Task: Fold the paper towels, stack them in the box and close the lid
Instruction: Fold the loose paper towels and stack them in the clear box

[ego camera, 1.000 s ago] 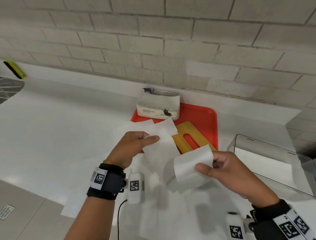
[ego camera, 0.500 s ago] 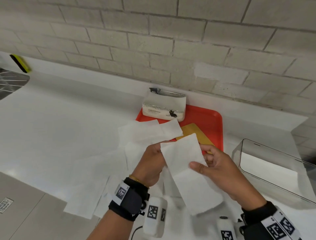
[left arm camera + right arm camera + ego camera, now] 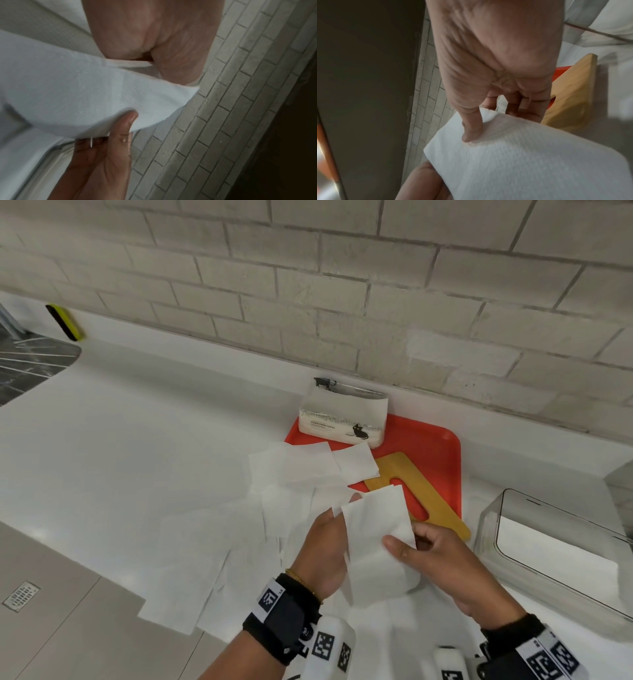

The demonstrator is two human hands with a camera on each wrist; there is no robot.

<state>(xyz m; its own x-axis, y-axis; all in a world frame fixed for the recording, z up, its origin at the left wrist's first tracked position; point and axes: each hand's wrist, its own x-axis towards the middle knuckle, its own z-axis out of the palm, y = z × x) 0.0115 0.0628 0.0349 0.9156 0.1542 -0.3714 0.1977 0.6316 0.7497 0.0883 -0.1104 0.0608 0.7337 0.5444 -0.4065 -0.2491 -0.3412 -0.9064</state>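
Both hands are holding 1 paper towel (image 3: 373,539) in the air just left of the clear box (image 3: 561,563): the left hand (image 3: 323,553) is gripping its left edge, the right hand (image 3: 442,563) is pinching its right. Light and limp, it is probably handling best by opposite edges.

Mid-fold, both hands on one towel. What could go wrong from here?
1. The paper towel is held in the air, pinched by the right hand and the left hand; its lower part hangs loose, so the fold may come out skewed.
2. Loose sheets hang over the counter's front edge; a brushing forearm could drag them off.
3. The wooden lid sticks out past the red tray towards the clear box; it might get knocked on the way there.
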